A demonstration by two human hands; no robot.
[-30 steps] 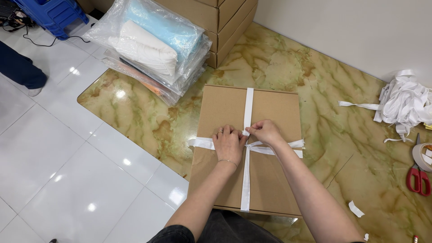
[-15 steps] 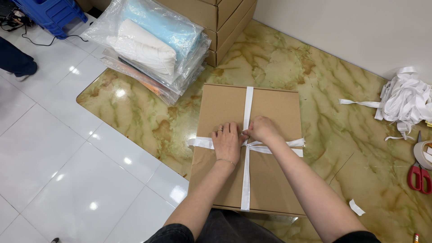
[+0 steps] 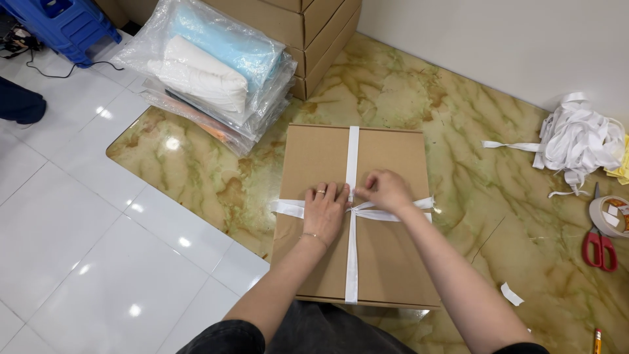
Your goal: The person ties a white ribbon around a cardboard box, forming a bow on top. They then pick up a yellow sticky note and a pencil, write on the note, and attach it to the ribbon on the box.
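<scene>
Cardboard box point(image 3: 386, 262) lies flat on the marble floor point(image 3: 478, 137), crossed by white strap point(image 3: 352, 164). I see my left hand point(image 3: 325, 211) pressed open beside the crossing; my right hand point(image 3: 388, 191) pinches the strap there.

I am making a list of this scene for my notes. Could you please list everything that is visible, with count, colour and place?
cardboard box: one, brown, flat on the floor in the centre
ribbon: white, crossed over the box
stacked boxes: several, brown, at the top by the wall
plastic bags: a pile, clear, with white and light blue contents, upper left
stool: one, blue, top left corner
ribbon pile: one, white, right by the wall
scissors: one, red handles, right edge
tape roll: one, whitish, right edge
pencil: one, orange-yellow, bottom right
left hand: flat on the box beside the ribbon crossing
right hand: pinching the ribbon at the crossing
</scene>
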